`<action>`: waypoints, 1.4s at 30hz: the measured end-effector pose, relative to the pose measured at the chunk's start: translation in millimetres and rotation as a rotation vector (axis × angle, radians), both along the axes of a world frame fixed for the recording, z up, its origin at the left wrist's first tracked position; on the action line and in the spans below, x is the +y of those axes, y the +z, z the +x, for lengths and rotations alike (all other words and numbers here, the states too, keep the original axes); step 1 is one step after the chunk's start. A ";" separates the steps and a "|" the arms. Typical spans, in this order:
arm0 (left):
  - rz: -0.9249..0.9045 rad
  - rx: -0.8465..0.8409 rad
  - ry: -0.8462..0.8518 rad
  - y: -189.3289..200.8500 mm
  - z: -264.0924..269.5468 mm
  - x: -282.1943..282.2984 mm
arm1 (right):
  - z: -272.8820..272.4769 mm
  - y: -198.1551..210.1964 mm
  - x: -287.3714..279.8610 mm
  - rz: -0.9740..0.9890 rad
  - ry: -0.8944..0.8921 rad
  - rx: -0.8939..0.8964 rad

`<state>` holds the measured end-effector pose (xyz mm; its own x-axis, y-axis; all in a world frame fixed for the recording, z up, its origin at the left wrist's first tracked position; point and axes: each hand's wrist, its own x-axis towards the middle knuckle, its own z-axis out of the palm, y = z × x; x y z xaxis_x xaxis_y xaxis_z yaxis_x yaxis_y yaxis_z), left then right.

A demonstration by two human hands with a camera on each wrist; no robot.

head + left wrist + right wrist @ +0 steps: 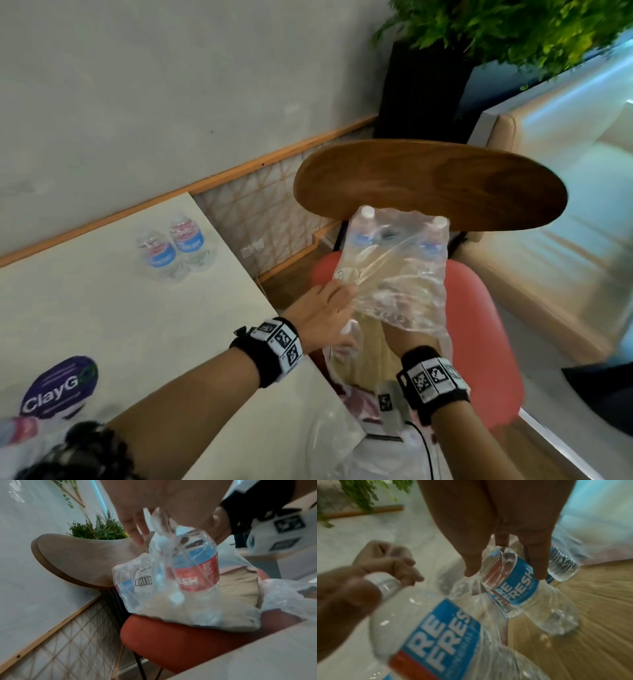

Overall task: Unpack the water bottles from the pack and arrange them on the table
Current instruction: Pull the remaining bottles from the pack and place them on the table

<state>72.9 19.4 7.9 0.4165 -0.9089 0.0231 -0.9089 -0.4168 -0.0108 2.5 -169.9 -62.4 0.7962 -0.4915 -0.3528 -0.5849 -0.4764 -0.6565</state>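
A torn clear plastic pack (404,274) lies on a red chair seat (479,325), with two capped water bottles (364,226) upright at its far end. My left hand (325,308) grips a bunched fold of the wrap (157,524) at the pack's near left corner. My right hand (411,337) is inside the pack, showing only through the plastic. In the right wrist view its thumb and fingers (539,568) pinch a blue-labelled bottle (513,588). Another bottle (436,628) lies closer, its cap just below the left hand (385,561). Two bottles (174,246) stand on the pale table (102,325).
The chair's wooden backrest (428,181) rises just behind the pack. A black planter (424,85) with green leaves stands past it by the wall. A purple ClayGo sticker (58,387) marks the table's near left part. A beige bench (548,205) runs along the right.
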 end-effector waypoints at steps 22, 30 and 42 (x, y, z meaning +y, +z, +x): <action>0.302 0.332 0.308 80.1 -87.6 219.0 | -125.6 55.9 224.1 0.193 0.665 -0.201; 0.315 0.499 0.408 45.1 -119.4 257.7 | -116.1 37.6 275.6 0.274 0.618 -0.233; 0.326 0.548 0.454 33.0 -147.1 289.1 | -115.8 18.4 311.0 0.481 0.490 -0.147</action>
<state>-74.3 308.5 40.9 0.6236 -0.5724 -0.5324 -0.5614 -0.8019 0.2045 -113.3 141.0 -44.0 0.9422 0.1196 -0.3131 -0.2664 -0.2996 -0.9161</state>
